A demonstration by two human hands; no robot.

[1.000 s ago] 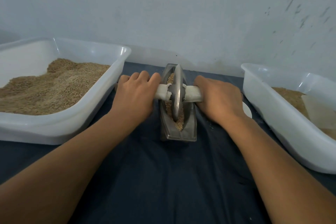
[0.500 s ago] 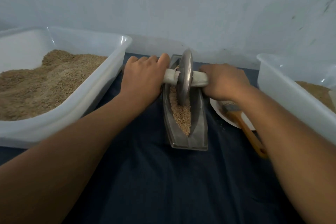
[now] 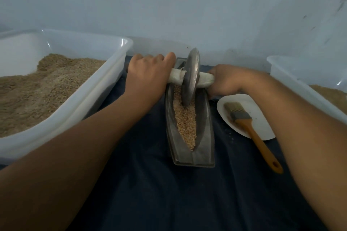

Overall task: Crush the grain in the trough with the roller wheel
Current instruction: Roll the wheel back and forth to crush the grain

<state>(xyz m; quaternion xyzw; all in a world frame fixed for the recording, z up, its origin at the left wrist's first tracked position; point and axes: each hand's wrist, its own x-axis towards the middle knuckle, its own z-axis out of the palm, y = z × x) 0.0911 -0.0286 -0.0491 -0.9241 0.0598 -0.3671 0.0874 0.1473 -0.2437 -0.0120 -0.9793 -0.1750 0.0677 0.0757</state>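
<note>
At the left of the frame a white plastic tub [image 3: 105,88], smooth-walled and faintly translucent, holds a heaped bed of tan grain. Just right of it the left hand [image 3: 148,73] curls its fingers over the cloth-wrapped axle [image 3: 175,77], clamped on the stub beside the roller wheel [image 3: 190,77]. The wheel is a thick grey metal disc with a tapered rim, standing upright in the far half of the trough [image 3: 204,129] at the centre of the frame, its lower edge sunk in the grain [image 3: 185,124]. I judge it heavy and rigid — weight that does the crushing — and best held as it is now, by both wrapped ends of the axle, where the cloth gives grip that bare metal would not. The trough is a narrow, boat-shaped metal channel, dull and hard; its kernels look pale, loose and still mostly whole. The right hand [image 3: 228,80] wraps the axle's other end, fingers closed round it. Further right a pale plate [image 3: 262,127] carries a flat brush [image 3: 249,125] with a wooden handle, and a second white tub [image 3: 293,80] sits at the right edge — all on a dark, slightly rumpled cloth [image 3: 169,193].
</note>
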